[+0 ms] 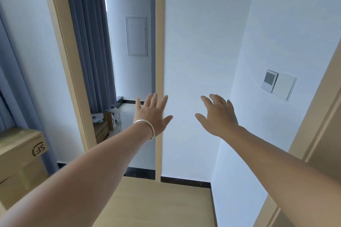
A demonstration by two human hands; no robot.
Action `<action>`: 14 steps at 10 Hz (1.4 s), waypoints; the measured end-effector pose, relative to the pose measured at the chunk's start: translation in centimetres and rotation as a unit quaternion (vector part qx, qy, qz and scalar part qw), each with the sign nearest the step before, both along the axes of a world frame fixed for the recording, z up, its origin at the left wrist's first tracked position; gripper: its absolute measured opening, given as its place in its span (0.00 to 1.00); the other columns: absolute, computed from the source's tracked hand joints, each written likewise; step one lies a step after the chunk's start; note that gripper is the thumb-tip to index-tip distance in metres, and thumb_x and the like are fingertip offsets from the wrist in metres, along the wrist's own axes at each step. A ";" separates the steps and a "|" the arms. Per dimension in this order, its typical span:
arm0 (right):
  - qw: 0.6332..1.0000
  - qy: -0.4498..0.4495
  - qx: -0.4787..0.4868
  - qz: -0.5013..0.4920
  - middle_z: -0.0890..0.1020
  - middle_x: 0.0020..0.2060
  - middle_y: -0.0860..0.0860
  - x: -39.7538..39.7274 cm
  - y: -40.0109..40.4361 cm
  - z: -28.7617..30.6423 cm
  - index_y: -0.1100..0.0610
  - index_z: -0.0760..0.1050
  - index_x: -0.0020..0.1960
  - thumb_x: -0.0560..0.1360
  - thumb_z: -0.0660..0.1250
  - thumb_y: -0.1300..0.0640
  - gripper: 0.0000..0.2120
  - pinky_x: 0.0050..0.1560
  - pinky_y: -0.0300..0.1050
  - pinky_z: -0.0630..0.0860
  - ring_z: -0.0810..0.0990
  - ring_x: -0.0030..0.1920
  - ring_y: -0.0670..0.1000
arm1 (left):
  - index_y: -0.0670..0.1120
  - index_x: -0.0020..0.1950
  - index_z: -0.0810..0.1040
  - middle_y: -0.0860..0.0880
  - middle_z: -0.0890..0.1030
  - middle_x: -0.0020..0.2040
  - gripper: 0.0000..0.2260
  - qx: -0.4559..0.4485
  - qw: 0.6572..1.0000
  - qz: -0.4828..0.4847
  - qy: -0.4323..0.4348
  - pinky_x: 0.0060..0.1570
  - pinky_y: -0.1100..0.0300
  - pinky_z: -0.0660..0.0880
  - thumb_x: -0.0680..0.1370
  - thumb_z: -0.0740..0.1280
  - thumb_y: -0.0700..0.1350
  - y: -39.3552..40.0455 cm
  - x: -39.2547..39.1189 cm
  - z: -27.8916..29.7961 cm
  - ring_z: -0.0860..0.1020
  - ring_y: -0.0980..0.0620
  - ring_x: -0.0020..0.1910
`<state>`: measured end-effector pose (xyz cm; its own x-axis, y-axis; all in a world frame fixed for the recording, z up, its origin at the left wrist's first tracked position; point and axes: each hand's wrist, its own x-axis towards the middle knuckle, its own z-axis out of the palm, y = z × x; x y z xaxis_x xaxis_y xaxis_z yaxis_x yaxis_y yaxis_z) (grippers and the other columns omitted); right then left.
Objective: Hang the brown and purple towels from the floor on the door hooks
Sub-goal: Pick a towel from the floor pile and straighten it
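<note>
Left hand (152, 114), right hand (217, 116) spread, empty, apparently before white wall (199, 42).

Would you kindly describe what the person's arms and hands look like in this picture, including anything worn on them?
Both forearms are bare, with no sleeves in view. The left hand has a thin silver bangle round its wrist, with a small coiled part at the underside. The right hand and its wrist carry nothing: no ring, watch or glove shows on either hand.

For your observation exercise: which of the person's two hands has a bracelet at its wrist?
The left hand: a silver bangle circles its wrist. The right hand has a bare wrist.
</note>
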<state>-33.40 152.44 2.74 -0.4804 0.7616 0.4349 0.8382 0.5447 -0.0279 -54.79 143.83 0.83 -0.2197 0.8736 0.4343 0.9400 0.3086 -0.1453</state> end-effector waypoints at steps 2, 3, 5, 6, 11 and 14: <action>1.000 -0.007 -0.008 -0.003 0.56 0.77 0.53 -2.4 7.1 -1.3 0.49 0.53 0.77 0.78 0.56 0.39 0.31 0.75 0.58 0.48 0.50 0.77 0.53 | 0.53 0.79 0.41 0.45 0.49 0.79 0.31 -0.013 1.000 -0.004 -0.015 0.73 0.38 0.45 0.80 0.47 0.64 7.5 -2.6 -1.5 0.46 0.46 0.78; 1.000 -0.013 -0.011 -0.003 0.56 0.77 0.53 -4.8 11.1 -1.9 0.49 0.53 0.77 0.78 0.56 0.39 0.31 0.76 0.58 0.47 0.50 0.77 0.52 | 0.53 0.79 0.41 0.45 0.48 0.79 0.31 -0.018 0.999 -0.011 -0.027 0.73 0.38 0.44 0.80 0.47 0.64 11.4 -4.8 -2.4 0.45 0.46 0.78; 0.999 -0.037 -0.018 0.011 0.56 0.77 0.53 -13.3 19.6 -1.8 0.49 0.53 0.77 0.79 0.55 0.39 0.31 0.76 0.58 0.46 0.49 0.77 0.52 | 0.54 0.78 0.39 0.46 0.47 0.80 0.31 -0.017 0.999 0.012 -0.048 0.73 0.39 0.43 0.80 0.46 0.64 19.3 -12.9 -3.4 0.44 0.46 0.78; 0.998 -0.058 -0.017 0.036 0.55 0.77 0.53 -19.1 23.2 -1.6 0.49 0.53 0.77 0.79 0.55 0.39 0.31 0.76 0.57 0.47 0.49 0.77 0.52 | 0.54 0.79 0.40 0.46 0.47 0.80 0.31 -0.019 0.996 0.047 -0.070 0.73 0.39 0.43 0.80 0.46 0.64 22.2 -18.7 -3.7 0.44 0.47 0.78; 0.951 -0.116 0.005 0.286 0.64 0.73 0.53 -55.1 21.4 -5.5 0.50 0.60 0.74 0.77 0.59 0.39 0.29 0.71 0.57 0.57 0.61 0.73 0.55 | 0.56 0.78 0.40 0.47 0.48 0.80 0.31 -0.004 0.940 0.323 -0.110 0.72 0.37 0.43 0.79 0.45 0.66 9.0 -47.1 -9.6 0.46 0.44 0.78; 0.822 -0.154 -0.041 0.547 0.56 0.77 0.54 -74.2 3.8 -14.1 0.48 0.52 0.77 0.78 0.56 0.39 0.31 0.75 0.58 0.49 0.51 0.77 0.54 | 0.57 0.78 0.42 0.46 0.48 0.80 0.33 -0.037 0.801 0.575 -0.161 0.73 0.37 0.44 0.78 0.48 0.67 -13.1 -55.1 -17.6 0.46 0.46 0.78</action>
